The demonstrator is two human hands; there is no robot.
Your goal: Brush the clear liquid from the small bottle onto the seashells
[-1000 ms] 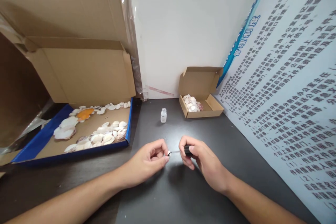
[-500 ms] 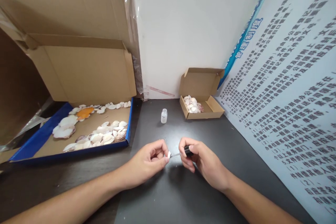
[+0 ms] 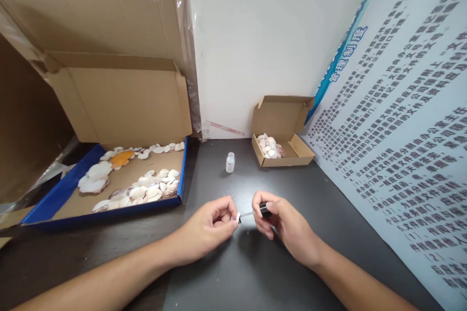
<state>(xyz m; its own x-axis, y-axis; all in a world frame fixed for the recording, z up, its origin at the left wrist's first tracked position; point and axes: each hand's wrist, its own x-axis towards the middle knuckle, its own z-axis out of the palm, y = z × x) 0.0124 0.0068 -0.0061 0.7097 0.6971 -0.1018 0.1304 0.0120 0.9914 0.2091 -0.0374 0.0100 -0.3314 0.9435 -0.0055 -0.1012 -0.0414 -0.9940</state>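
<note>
My left hand (image 3: pixel 207 226) pinches a small white shell-like piece (image 3: pixel 238 216) between thumb and forefinger; most of the piece is hidden by the fingertips. In my right hand (image 3: pixel 286 221), closed fingers grip the black cap of an applicator brush (image 3: pixel 265 210). Its thin stem points left, and the dark tip meets the edge of the white piece. Beyond both hands, an uncapped small clear bottle (image 3: pixel 230 164) with a white label stands upright on the dark table (image 3: pixel 215 272).
On the left lies an opened blue-edged cardboard box (image 3: pixel 181 175) with many white shells and an orange one (image 3: pixel 121 158). A smaller open cardboard box (image 3: pixel 292 162) at the back right holds white shells (image 3: pixel 269 146). A printed poster (image 3: pixel 401 131) borders the right side.
The whole view has shifted slightly, moving everything a little to the right. Both hands keep their grips, and the brush tip stays at the white piece, which looks slightly turned.
</note>
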